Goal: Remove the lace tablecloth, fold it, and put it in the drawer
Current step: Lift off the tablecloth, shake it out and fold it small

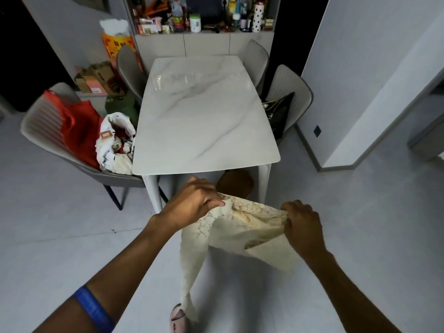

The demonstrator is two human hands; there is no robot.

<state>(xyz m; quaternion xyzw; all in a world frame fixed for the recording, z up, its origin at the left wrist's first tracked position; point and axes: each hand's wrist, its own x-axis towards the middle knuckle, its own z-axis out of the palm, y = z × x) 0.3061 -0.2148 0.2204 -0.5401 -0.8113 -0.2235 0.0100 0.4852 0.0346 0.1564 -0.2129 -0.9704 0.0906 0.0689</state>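
Head view. Nearest the lens: left forearm wearing a blue wristband (95, 308), one only. Below the hands, a pink slipper (177, 318) is showing at the frame's bottom edge; one visible.

Left hand (195, 203) is pinching closed on one upper edge of the lace tablecloth (242, 234). Right hand (303, 224) is closing on the opposite edge, fingers curled over the fabric. Both hands are clamped on the cloth, which is stretching between them in the air, off the table. One long tail of it is hanging down from under the left hand and is reaching the slipper; whether it is touching the floor, cannot tell.

Marble table (204, 116) is sitting beyond the hands, top bare: removal step judged done, folding judged under way. No drawer identifiable in this view.

Counts: tablecloth 1; hands 2; table 1; grey chairs 4, with a near one (36, 121) beyond and left of the left hand carrying a red bag (77, 131) and a white printed bag (115, 143), and a near one (295, 92) beyond the right hand carrying a dark bag (280, 111).

Risks, judged:
- Hanging tail is trailing by the foot; a step forward could be trapping it, jerking the cloth from the pinch or tearing the lace.
- Cloth is bunching unevenly between the hands; folding from this grip is likely giving a crooked fold.
- Lace is open-weave; fingertips could be snagging the holes.
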